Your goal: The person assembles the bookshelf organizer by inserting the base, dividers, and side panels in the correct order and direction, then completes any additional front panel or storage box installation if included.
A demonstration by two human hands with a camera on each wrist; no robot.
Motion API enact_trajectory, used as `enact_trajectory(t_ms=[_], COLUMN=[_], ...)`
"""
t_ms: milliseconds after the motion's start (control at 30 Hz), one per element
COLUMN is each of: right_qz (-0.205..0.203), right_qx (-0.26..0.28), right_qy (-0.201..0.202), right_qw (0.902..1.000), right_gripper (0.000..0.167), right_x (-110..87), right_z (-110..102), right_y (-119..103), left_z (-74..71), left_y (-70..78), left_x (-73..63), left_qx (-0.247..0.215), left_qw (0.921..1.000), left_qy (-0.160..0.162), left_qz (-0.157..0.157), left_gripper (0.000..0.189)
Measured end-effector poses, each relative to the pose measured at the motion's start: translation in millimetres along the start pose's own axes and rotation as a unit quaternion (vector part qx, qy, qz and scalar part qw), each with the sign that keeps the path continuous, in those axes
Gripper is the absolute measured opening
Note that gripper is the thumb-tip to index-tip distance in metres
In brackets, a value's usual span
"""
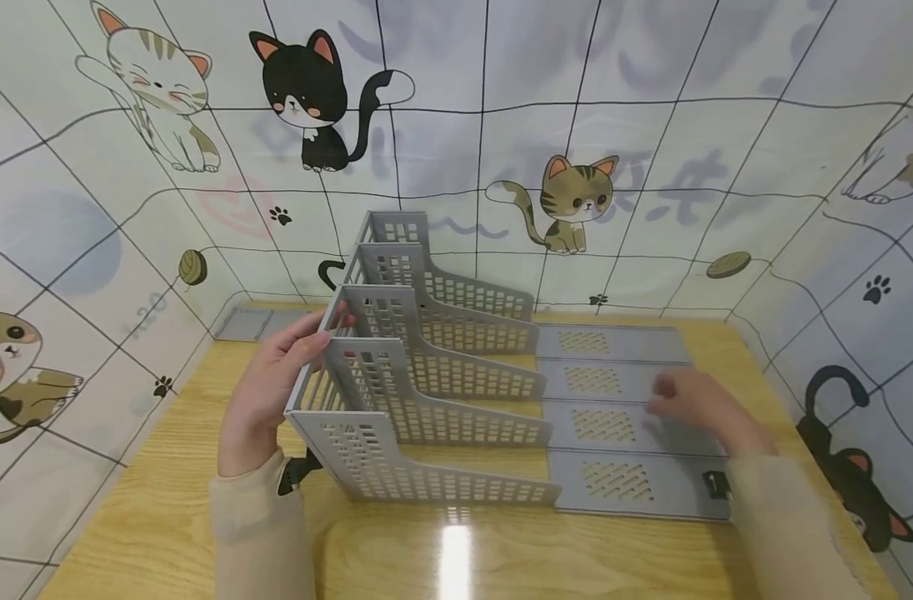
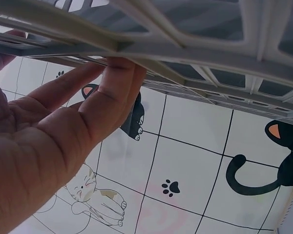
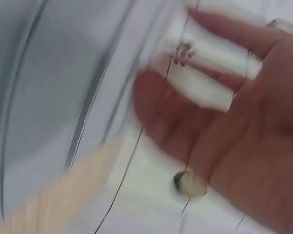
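Gripping the slatted back of a grey file rack (image 1: 384, 454), the left hand (image 1: 272, 379) is curling its fingers round the top edge; the rack is standing on the wooden counter (image 1: 163, 467), its low front ends meeting a row of flat grey panels (image 1: 636, 385); the right hand (image 1: 702, 408), blurred, is reaching over these with fingers loosely parted, whether touching I cannot tell; cats are decorating the backdrop (image 1: 441, 50) behind.

The rack (image 1: 409, 332) is grey and grid-patterned.
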State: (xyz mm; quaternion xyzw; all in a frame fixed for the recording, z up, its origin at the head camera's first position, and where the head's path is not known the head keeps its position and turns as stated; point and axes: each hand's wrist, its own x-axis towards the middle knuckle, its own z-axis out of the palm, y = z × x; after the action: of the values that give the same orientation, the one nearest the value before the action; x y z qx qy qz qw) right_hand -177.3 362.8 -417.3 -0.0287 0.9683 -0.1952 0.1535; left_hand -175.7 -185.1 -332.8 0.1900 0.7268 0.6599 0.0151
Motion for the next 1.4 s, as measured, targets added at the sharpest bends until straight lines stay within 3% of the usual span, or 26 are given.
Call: enact_trajectory(t_ms=[67, 133, 200, 267, 367, 500, 567, 700, 833, 1000, 1200, 1400], right_qz=[-0.127, -0.240, -0.314, -0.356, -0.373, -0.369, -0.372, -0.408, -0.427, -0.413, -0.393, -0.388], right_qx=[0.041, 0.092, 0.126, 0.135, 0.123, 0.133, 0.143, 0.152, 0.151, 0.148, 0.172, 0.170], right_qy=[-0.003, -0.028, -0.065, -0.084, -0.079, -0.067, -0.068, -0.066, -0.062, -0.077, -0.104, -0.097], right_qw=[0.9910, 0.9660, 0.9390, 0.9208, 0.9162, 0.9176, 0.9146, 0.8979, 0.8896, 0.8955, 0.8973, 0.9005], right_gripper=[0.023, 0.023, 0.029, 0.029, 0.007, 0.042, 0.049, 0.051, 0.049, 0.038, 0.043, 0.042], right_x=[-9.5, -19.9, -29.7, -35.6, -39.7, -41.0, -41.0, -39.9, -38.6, -38.5, -40.5, -42.5], right_z=[15, 32, 49, 64, 82, 94, 95, 93, 93, 91, 90, 91], right_y=[-22, -41, -56, -68, -80, -85, -85, -83, -81, -82, -81, -80], left_z=[-0.2, -0.4, -0.5, -0.5, -0.3, 0.6, 1.0, -0.3, -3.0, -3.7, -2.0, -1.1], left_y=[-0.6, -1.3, -1.8, -2.0, -1.8, -0.7, -0.4, -2.4, -4.6, -3.6, -1.8, -1.3], left_x=[0.2, 0.6, 1.2, 1.5, 1.4, 0.8, 0.5, 0.3, 0.5, -0.7, -1.6, -1.3], left_qx=[0.002, 0.005, 0.002, -0.002, -0.011, -0.009, 0.001, 0.013, -0.002, -0.007, -0.030, -0.034], left_qw=[1.0000, 1.0000, 1.0000, 1.0000, 0.9999, 0.9999, 0.9999, 0.9998, 1.0000, 0.9999, 0.9993, 0.9993], left_qy=[0.001, 0.001, -0.002, -0.002, 0.000, 0.006, 0.010, 0.012, 0.002, -0.005, -0.015, -0.015], left_qz=[0.001, 0.002, 0.004, 0.004, 0.001, -0.005, -0.004, 0.004, 0.006, 0.008, 0.015, 0.007], left_gripper=[0.046, 0.045, 0.045, 0.045, 0.044, 0.043, 0.043, 0.042, 0.043, 0.041, 0.037, 0.038])
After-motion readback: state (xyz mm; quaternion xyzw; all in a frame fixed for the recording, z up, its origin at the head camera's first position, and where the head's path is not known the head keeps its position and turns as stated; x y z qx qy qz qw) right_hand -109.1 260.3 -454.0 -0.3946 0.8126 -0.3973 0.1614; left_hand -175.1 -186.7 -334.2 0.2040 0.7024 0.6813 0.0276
